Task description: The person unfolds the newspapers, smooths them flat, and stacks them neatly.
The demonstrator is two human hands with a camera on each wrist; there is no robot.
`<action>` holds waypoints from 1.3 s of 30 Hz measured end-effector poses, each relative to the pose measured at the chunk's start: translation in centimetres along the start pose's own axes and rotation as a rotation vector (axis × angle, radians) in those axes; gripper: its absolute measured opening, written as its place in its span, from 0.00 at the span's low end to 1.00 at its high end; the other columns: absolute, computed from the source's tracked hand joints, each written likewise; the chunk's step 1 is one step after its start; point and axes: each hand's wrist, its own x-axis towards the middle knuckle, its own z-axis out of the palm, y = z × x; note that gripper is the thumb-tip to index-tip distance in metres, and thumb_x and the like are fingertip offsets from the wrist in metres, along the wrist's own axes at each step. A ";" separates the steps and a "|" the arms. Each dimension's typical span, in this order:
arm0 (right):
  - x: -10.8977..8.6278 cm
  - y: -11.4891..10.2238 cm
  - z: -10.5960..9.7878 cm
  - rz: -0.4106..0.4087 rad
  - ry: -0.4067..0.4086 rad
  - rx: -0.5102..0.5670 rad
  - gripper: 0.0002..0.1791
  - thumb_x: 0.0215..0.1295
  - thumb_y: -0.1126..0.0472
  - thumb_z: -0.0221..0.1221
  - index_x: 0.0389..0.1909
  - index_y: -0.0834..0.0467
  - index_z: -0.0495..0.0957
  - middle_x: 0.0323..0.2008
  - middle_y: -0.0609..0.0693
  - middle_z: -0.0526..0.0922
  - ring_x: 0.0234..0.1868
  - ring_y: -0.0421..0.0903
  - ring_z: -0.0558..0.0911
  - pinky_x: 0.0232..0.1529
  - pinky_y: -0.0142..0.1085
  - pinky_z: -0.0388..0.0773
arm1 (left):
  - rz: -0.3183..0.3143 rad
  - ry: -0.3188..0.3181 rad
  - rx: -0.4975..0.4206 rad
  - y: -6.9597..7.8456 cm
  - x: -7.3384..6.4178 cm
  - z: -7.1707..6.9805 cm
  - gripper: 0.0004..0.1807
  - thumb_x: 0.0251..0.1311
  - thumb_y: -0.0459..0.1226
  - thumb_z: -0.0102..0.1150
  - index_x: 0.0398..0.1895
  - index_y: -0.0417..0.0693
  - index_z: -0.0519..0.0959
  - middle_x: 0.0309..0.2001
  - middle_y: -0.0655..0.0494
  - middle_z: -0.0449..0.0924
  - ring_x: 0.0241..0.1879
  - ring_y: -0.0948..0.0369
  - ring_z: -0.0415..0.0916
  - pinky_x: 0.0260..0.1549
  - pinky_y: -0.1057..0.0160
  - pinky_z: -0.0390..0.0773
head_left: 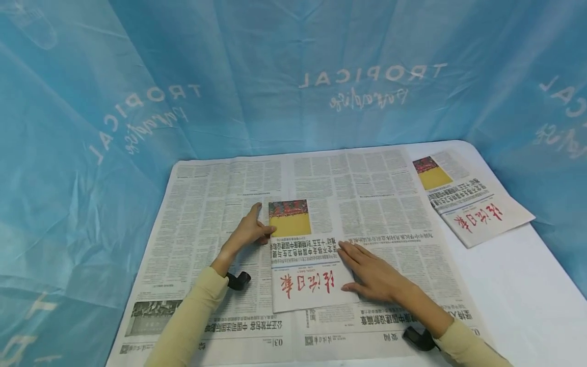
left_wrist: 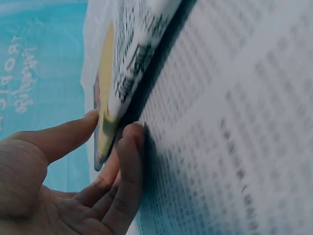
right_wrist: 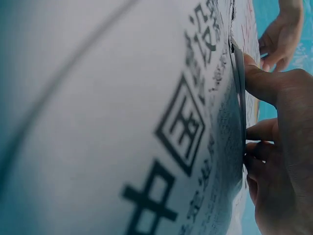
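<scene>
A folded newspaper (head_left: 304, 280) with a red title and a yellow-and-red picture lies on a spread newspaper. At its left edge my left hand (head_left: 249, 229) pinches the paper beside the picture. In the left wrist view, the left thumb (left_wrist: 63, 137) is on the picture side and the curled fingers (left_wrist: 128, 166) are at the underside of the folded edge. My right hand (head_left: 373, 272) rests along the right edge with its fingers extended. The right wrist view shows the right hand (right_wrist: 279, 161) with thumb and fingertips at the paper's edge.
The spread newspaper (head_left: 206, 204) covers most of the white table (head_left: 518, 275). Another folded newspaper (head_left: 472, 204) lies at the right. Blue printed cloth (head_left: 293, 112) hangs behind and at the sides. Dark wrist cameras are strapped under both forearms.
</scene>
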 end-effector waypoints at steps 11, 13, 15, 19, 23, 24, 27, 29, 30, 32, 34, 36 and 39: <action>-0.5 -0.1 0.4 -0.019 0.054 0.002 0.47 0.65 0.35 0.55 0.73 0.64 0.57 0.75 0.60 0.57 0.74 0.57 0.60 0.70 0.49 0.59 | 0.161 0.010 0.270 0.8 3.6 -1.1 0.44 0.64 0.39 0.63 0.77 0.42 0.50 0.29 0.45 0.82 0.22 0.60 0.76 0.24 0.62 0.75; -0.5 -0.3 0.5 -0.013 0.051 0.009 0.47 0.65 0.35 0.55 0.73 0.64 0.57 0.75 0.60 0.56 0.74 0.57 0.59 0.71 0.49 0.59 | 0.176 -0.004 0.294 0.9 4.1 -1.1 0.41 0.64 0.38 0.63 0.75 0.40 0.54 0.25 0.48 0.80 0.19 0.61 0.73 0.22 0.63 0.73; -0.5 -0.3 0.5 -0.010 0.040 0.015 0.47 0.66 0.35 0.54 0.74 0.64 0.56 0.75 0.60 0.55 0.75 0.56 0.58 0.71 0.49 0.58 | 0.185 -0.009 0.309 0.9 4.3 -1.0 0.38 0.64 0.39 0.63 0.73 0.37 0.59 0.22 0.50 0.78 0.17 0.63 0.70 0.21 0.64 0.71; -0.4 -0.3 0.4 0.002 0.014 0.016 0.47 0.67 0.35 0.53 0.74 0.63 0.54 0.76 0.59 0.53 0.75 0.56 0.56 0.72 0.47 0.56 | 0.207 0.016 0.312 0.8 4.3 -0.9 0.32 0.62 0.39 0.65 0.67 0.36 0.68 0.22 0.51 0.77 0.17 0.63 0.68 0.21 0.65 0.68; -0.4 -0.1 0.3 0.002 0.014 0.019 0.47 0.67 0.36 0.54 0.74 0.63 0.54 0.76 0.59 0.52 0.76 0.56 0.56 0.72 0.48 0.57 | 0.251 0.074 0.327 0.7 4.2 -0.8 0.29 0.61 0.40 0.66 0.63 0.37 0.72 0.29 0.45 0.79 0.23 0.56 0.74 0.24 0.61 0.72; -0.4 -0.1 0.3 0.000 0.014 0.021 0.47 0.67 0.36 0.54 0.74 0.63 0.54 0.76 0.60 0.52 0.76 0.56 0.56 0.72 0.48 0.57 | 0.259 0.087 0.331 0.7 4.2 -0.8 0.28 0.61 0.40 0.66 0.63 0.37 0.73 0.33 0.44 0.81 0.27 0.55 0.77 0.27 0.60 0.75; -0.5 0.0 0.2 -0.007 0.006 0.020 0.47 0.68 0.36 0.53 0.74 0.64 0.54 0.76 0.60 0.52 0.76 0.56 0.55 0.72 0.49 0.57 | 0.275 0.089 0.333 0.9 4.1 -1.0 0.27 0.60 0.39 0.67 0.61 0.37 0.74 0.46 0.39 0.79 0.39 0.49 0.79 0.36 0.54 0.79; -0.5 0.0 0.1 -0.012 0.000 0.020 0.46 0.68 0.36 0.52 0.75 0.64 0.53 0.76 0.59 0.52 0.76 0.56 0.55 0.72 0.49 0.56 | 0.276 0.067 0.341 1.1 4.2 -1.4 0.25 0.59 0.39 0.68 0.57 0.37 0.75 0.52 0.38 0.76 0.45 0.48 0.78 0.41 0.53 0.79; -0.5 -0.1 0.0 -0.013 -0.004 0.019 0.46 0.68 0.36 0.52 0.75 0.64 0.53 0.76 0.59 0.52 0.76 0.56 0.55 0.72 0.49 0.56 | 0.267 0.042 0.342 1.3 4.2 -1.7 0.25 0.58 0.39 0.68 0.56 0.36 0.75 0.53 0.37 0.75 0.44 0.48 0.78 0.41 0.53 0.79; -0.5 -0.1 -0.1 -0.014 -0.010 0.017 0.47 0.67 0.35 0.52 0.75 0.63 0.53 0.76 0.59 0.52 0.76 0.56 0.55 0.72 0.49 0.57 | 0.262 -0.016 0.348 1.6 4.3 -2.2 0.21 0.59 0.38 0.68 0.50 0.35 0.75 0.51 0.38 0.74 0.40 0.50 0.77 0.38 0.54 0.77; -0.6 -0.2 -0.2 -0.016 -0.016 0.014 0.47 0.67 0.34 0.52 0.75 0.63 0.54 0.76 0.59 0.53 0.76 0.56 0.56 0.72 0.48 0.57 | 0.255 -0.073 0.362 1.8 4.6 -2.7 0.15 0.60 0.39 0.66 0.43 0.37 0.76 0.43 0.42 0.76 0.32 0.56 0.73 0.33 0.58 0.74; -0.6 -0.3 -0.2 -0.014 -0.022 0.012 0.47 0.66 0.34 0.53 0.75 0.63 0.54 0.76 0.59 0.53 0.75 0.56 0.57 0.72 0.48 0.58 | 0.257 -0.134 0.365 2.0 4.9 -3.0 0.11 0.63 0.39 0.64 0.32 0.40 0.75 0.30 0.49 0.72 0.24 0.60 0.65 0.28 0.61 0.67; -0.7 -0.4 -0.3 -0.011 -0.034 0.014 0.47 0.66 0.34 0.53 0.75 0.62 0.55 0.76 0.59 0.53 0.75 0.56 0.57 0.71 0.48 0.58 | 0.272 -0.185 0.364 1.9 5.4 -2.8 0.16 0.67 0.40 0.60 0.22 0.44 0.72 0.17 0.57 0.61 0.18 0.63 0.54 0.24 0.64 0.59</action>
